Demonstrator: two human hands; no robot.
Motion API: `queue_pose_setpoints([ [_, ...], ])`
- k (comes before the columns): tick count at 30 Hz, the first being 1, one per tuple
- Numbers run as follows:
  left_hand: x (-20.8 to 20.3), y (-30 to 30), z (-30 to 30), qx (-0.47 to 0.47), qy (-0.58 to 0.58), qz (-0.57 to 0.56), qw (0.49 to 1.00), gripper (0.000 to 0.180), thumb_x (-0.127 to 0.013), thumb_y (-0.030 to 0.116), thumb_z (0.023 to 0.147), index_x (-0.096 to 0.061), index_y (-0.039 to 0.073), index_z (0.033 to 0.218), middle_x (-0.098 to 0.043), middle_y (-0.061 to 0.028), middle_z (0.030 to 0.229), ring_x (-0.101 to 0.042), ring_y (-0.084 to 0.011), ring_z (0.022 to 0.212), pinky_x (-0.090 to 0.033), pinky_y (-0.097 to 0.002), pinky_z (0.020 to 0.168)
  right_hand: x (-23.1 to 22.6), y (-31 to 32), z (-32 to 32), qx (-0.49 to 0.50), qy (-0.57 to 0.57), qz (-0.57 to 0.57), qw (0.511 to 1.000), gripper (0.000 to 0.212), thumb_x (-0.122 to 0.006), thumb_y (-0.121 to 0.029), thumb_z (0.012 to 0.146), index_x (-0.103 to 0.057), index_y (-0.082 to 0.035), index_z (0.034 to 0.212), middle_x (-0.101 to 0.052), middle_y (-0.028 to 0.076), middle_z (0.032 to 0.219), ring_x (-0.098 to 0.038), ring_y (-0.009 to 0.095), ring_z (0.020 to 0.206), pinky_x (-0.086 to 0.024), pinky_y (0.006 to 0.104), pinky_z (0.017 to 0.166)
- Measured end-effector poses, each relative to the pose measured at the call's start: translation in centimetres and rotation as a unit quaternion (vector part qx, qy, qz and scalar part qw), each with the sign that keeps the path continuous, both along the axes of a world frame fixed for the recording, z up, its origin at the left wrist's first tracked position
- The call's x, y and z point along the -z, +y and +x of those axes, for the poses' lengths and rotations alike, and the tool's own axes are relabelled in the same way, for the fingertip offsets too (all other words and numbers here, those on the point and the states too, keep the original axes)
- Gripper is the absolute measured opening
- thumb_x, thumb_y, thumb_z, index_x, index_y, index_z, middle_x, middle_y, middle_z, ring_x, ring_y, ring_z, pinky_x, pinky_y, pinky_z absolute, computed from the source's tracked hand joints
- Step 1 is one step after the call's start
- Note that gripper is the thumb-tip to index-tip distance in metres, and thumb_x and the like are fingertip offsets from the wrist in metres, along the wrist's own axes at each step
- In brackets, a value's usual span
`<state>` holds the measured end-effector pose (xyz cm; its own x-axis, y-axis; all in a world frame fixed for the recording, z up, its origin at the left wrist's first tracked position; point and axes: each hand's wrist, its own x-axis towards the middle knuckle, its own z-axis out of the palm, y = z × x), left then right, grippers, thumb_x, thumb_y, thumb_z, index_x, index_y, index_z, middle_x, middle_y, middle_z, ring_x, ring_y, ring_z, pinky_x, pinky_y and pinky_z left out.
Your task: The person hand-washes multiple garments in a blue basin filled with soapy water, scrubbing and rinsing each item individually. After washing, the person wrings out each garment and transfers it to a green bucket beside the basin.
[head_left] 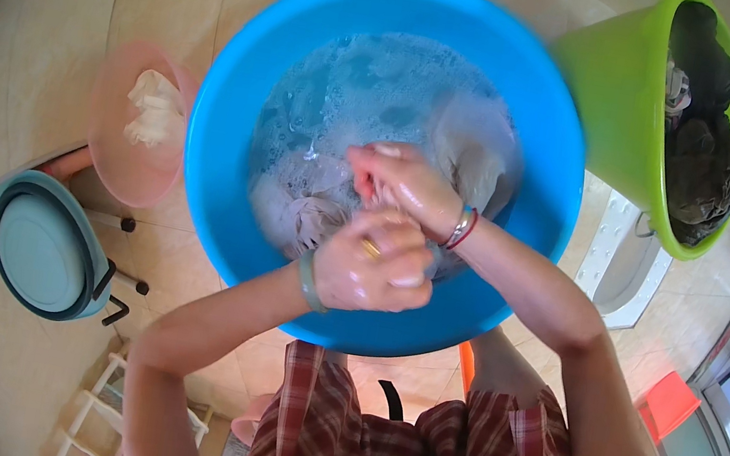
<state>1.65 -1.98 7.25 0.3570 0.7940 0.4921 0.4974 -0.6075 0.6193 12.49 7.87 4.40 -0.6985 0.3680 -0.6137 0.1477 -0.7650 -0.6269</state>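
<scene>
A big round blue tub point(228, 123) holds sudsy water with pale grey wet cloth point(314, 215) in it. More of the pale cloth point(477, 165) bulges up at the right side of the water. My left hand point(376, 264), with a bangle and a gold ring, is closed at the near side of the tub. Just beyond it, my right hand point(413, 186) is closed too, with bracelets at its wrist. Both fists press together over the wet cloth and grip a bunch of it, mostly hidden between the fingers. Foam coats both hands.
A green bucket point(612, 105) of dark clothes leans in at the upper right. At left stand a pink basin point(107, 122) holding white cloth and a folded teal basin point(42, 256). A white rack point(88, 414) is lower left; a white floor-set fixture point(620, 261) lies right of the tub.
</scene>
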Motion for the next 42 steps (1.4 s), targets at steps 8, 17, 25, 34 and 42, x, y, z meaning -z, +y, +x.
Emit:
queue_pose_setpoints([
  [8, -0.9, 2.2, -4.1, -0.305, -0.659, -0.520, 0.450, 0.036, -0.054, 0.033, 0.099, -0.054, 0.004, 0.122, -0.060, -0.0113, 0.122, -0.057, -0.0238, 0.116, -0.045, -0.0412, 0.101, -3.0, 2.4, 4.5, 0.077, 0.042, 0.037, 0.995, 0.047, -0.041, -0.041, 0.104, -0.054, -0.005, 0.133, -0.062, 0.007, 0.115, -0.061, 0.011, 0.098, -0.053, 0.0270, 0.078],
  [17, -4.5, 3.3, -3.5, -0.173, -0.688, -0.540, 0.454, 0.050, -0.037, 0.038, 0.104, -0.047, -0.001, 0.134, -0.056, -0.0159, 0.134, -0.054, -0.0274, 0.124, -0.040, -0.0409, 0.108, -7.9, 2.1, 7.3, -0.027, 0.015, 0.091, 0.995, 0.041, -0.068, -0.030, 0.092, -0.057, -0.008, 0.124, -0.062, 0.004, 0.104, -0.062, 0.010, 0.092, -0.055, 0.0246, 0.060],
  [25, -13.1, 8.1, 0.9, -0.007, -0.610, -0.534, 0.585, 0.057, -0.048, 0.023, 0.101, -0.025, 0.009, 0.152, -0.041, -0.0135, 0.147, -0.047, -0.0267, 0.130, -0.041, -0.0431, 0.106, -13.1, 3.4, 10.9, 0.313, 0.080, 0.207, 0.923, 0.029, -0.066, 0.001, 0.086, -0.048, -0.009, 0.107, -0.057, 0.003, 0.107, -0.056, 0.008, 0.095, -0.051, 0.0241, 0.081],
  [34, -14.3, 18.1, 10.5, 0.043, -0.480, -0.390, 0.785, 0.050, -0.051, 0.010, 0.099, -0.037, 0.005, 0.147, -0.040, -0.0111, 0.149, -0.043, -0.0226, 0.132, -0.037, -0.0379, 0.109, -16.5, 9.2, 18.1, 0.405, -0.201, 0.580, 0.677, 0.034, -0.064, -0.009, 0.091, -0.050, -0.003, 0.122, -0.057, 0.013, 0.121, -0.056, 0.020, 0.113, -0.046, 0.0335, 0.094],
  [42, -12.0, 16.4, 9.8, 0.035, -0.538, -0.473, 0.696, 0.046, -0.051, 0.013, 0.099, -0.042, 0.003, 0.143, -0.045, -0.0153, 0.145, -0.050, -0.0286, 0.127, -0.043, -0.0410, 0.104, -13.3, 10.4, 17.1, 0.091, -0.484, 0.768, 0.409, 0.048, -0.074, -0.018, 0.077, -0.056, -0.010, 0.121, -0.064, 0.010, 0.112, -0.061, 0.024, 0.106, -0.035, 0.0431, 0.099],
])
